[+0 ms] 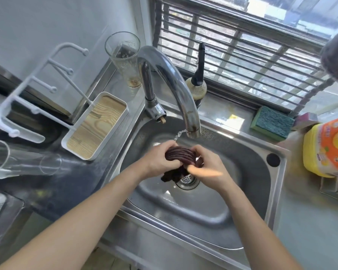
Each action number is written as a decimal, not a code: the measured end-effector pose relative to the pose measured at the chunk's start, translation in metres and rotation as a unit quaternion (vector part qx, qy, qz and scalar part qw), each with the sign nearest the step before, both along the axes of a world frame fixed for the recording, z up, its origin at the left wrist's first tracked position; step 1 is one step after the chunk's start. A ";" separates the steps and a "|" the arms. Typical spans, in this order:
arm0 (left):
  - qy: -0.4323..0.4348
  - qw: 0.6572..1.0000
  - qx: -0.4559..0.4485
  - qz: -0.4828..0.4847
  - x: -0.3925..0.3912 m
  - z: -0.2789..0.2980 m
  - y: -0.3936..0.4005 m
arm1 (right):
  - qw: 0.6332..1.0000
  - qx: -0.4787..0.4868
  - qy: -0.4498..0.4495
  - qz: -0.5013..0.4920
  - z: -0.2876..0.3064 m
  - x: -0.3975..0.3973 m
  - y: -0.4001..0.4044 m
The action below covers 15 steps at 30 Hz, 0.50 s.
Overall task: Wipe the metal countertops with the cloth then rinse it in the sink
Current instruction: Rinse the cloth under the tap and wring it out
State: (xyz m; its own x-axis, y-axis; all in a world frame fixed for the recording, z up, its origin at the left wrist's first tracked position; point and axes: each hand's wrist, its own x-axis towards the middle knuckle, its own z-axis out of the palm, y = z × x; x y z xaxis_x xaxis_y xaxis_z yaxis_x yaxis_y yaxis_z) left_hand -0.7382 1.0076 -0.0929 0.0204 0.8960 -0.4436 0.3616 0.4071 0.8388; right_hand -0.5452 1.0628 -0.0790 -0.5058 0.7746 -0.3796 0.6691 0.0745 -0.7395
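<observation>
Both hands (pixel 160 158) (pixel 207 168) wring cloth (pixel 180 157) under faucet (pixel 176 88).

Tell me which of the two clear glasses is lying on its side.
The glass at the far left lies on its side; the other glass, behind the faucet, stands upright.

Both bare forearms reach forward, converging. The left hand (pixel 160 158) and right hand (pixel 209 168) are clenched, facing each other.
</observation>
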 end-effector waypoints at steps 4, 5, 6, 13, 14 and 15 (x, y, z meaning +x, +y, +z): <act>-0.101 0.994 -0.025 -0.019 -0.008 -0.002 -0.011 | 0.961 -0.162 0.194 -0.112 0.007 -0.003 -0.004; -0.129 0.991 -0.014 -0.034 -0.003 0.000 -0.013 | 0.930 -0.212 0.269 -0.133 0.009 -0.005 -0.007; -0.129 0.991 -0.007 -0.040 0.004 -0.001 -0.015 | 0.893 -0.257 0.335 -0.153 0.009 -0.009 -0.010; -0.123 0.980 -0.128 0.094 0.026 -0.021 -0.019 | 0.876 -0.314 0.269 -0.248 -0.007 -0.005 -0.005; -0.044 0.990 -0.116 0.067 0.022 -0.027 -0.019 | 0.894 -0.311 0.221 -0.237 -0.011 -0.001 -0.003; 0.033 0.994 -0.097 0.030 0.017 -0.030 -0.019 | 0.895 -0.330 0.196 -0.225 -0.014 0.005 -0.003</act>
State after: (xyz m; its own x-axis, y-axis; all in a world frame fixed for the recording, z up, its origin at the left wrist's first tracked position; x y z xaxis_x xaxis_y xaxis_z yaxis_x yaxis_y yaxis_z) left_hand -0.7212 0.9883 -0.1226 -0.0641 0.7919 -0.6073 0.3832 0.5815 0.7177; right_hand -0.5398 1.0601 -0.0926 -0.3947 0.6052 -0.6914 0.2004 -0.6776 -0.7076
